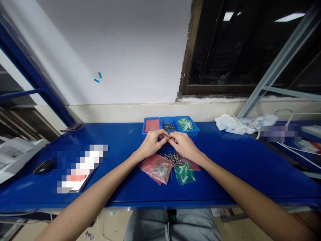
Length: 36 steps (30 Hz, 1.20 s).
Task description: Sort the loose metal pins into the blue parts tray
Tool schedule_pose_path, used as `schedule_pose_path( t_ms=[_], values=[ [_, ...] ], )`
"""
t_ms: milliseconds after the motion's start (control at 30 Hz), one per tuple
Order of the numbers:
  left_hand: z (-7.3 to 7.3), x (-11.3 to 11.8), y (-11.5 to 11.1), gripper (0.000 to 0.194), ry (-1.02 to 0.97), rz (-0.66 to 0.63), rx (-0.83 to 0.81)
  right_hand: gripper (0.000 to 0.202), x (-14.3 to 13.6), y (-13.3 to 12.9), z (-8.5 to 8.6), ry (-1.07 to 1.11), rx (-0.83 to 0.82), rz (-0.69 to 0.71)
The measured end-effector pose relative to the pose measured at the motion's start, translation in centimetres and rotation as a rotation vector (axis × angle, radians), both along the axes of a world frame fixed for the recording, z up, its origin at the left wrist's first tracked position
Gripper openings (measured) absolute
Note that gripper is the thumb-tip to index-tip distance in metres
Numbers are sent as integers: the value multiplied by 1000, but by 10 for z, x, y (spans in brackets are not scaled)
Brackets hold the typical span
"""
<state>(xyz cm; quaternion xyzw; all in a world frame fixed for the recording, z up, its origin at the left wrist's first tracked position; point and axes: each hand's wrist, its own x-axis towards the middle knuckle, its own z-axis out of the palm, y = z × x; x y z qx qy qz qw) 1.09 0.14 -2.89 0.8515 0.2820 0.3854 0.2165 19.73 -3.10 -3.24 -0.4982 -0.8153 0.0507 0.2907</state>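
My left hand [153, 142] and my right hand [183, 144] meet fingertip to fingertip above the blue table, just in front of the blue bins. The fingers of both are closed in a pinch; whatever they hold is too small or hidden to make out. Below them lies a loose pile of thin metal pins [173, 158], gold and silver in colour. Pink plastic bags [158, 167] with small pale pieces inside lie beneath my left hand. A green plastic bag [185, 173] with whitish pieces lies below my right hand, partly over another pink bag [192, 164].
A blue three-part bin [197, 130] against the wall holds pink bags [151, 125], metal pins [169, 127] and green bags [185, 124]. A black mouse [43, 167] and a blurred-out flat device [82, 172] lie left. White packaging [232, 124] and cables [286, 144] are at right.
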Motion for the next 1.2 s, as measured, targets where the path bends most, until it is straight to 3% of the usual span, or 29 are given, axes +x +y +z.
schedule_pose_path(
  t_ms=[200,400,767,933,1200],
  values=[
    [-1,-1,1,17,-11,58,68,17,-1,2,-1,34,-11,-2],
    [-1,-5,-2,20,246,122,317,19,-3,1,0,106,-62,-16],
    [-6,-5,-3,21,461,220,454,21,-4,0,4,168,-80,-12],
    [-5,-4,-4,17,415,250,423,11,-2,3,3,249,-187,-7],
    [-3,0,-6,14,92,81,202,9,-5,2,1,290,-238,44]
  ],
)
